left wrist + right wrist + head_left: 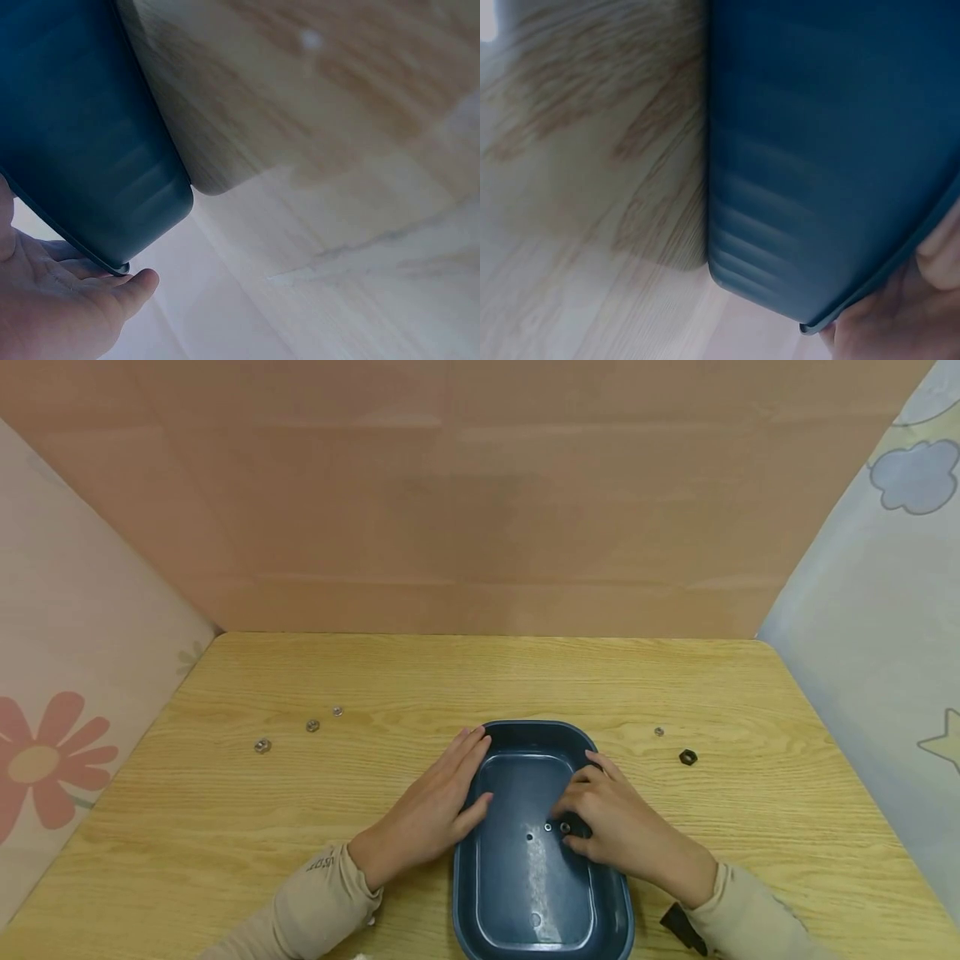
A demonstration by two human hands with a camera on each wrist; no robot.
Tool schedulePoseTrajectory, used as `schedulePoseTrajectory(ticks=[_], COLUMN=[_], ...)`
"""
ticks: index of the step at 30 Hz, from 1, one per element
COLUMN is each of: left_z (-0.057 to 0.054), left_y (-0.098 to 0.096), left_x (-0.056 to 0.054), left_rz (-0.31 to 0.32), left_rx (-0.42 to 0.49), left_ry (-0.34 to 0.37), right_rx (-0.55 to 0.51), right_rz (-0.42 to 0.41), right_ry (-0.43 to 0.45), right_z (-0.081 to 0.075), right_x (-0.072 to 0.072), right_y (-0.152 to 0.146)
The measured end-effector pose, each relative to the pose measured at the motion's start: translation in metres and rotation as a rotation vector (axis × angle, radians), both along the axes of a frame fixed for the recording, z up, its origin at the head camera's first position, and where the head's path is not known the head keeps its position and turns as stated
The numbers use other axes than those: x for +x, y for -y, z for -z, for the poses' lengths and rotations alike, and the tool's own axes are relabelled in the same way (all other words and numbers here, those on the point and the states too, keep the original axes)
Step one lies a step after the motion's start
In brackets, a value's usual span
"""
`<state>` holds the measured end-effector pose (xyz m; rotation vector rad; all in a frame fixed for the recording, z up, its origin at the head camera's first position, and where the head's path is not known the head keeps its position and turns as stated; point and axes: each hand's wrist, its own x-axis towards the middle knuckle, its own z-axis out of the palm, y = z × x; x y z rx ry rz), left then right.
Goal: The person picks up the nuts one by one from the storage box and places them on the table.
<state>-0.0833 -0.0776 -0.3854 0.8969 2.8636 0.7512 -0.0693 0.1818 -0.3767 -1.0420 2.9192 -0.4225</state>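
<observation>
A deep blue tray stands at the table's front middle. My left hand lies along its left rim, fingers extended and thumb over the inside edge. My right hand reaches over the right wall, fingers bent down toward the tray floor. By its thumb and forefinger are a small metal nut and a dark patch partly hidden by the fingers; I cannot tell whether they pinch anything. A smaller ring-like nut and a tiny dark-centred piece lie to the left. Both wrist views show the tray's outer wall.
On the table's left lie three silver nuts, the nearest a larger nut. Right of the tray are a small silver nut and a black nut. A black strap hangs by the right sleeve. A brown panel rises behind.
</observation>
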Motion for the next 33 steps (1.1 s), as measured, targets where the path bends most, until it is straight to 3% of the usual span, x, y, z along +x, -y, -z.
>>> schedulePoseTrajectory(ticks=[15,33], left_z=[-0.0006,-0.0008], left_y=[0.0006,0.0008], left_x=[0.0005,0.0004], left_rz=[0.007,0.01], left_rx=[-0.007,0.0], left_ry=[-0.003,-0.005], right_rx=[0.026,0.022], right_rz=[0.007,-0.012], right_ry=[-0.037,-0.01], right_z=[0.0013,0.0008], right_x=[0.0015,0.0007], right_y=[0.0035,0.0028])
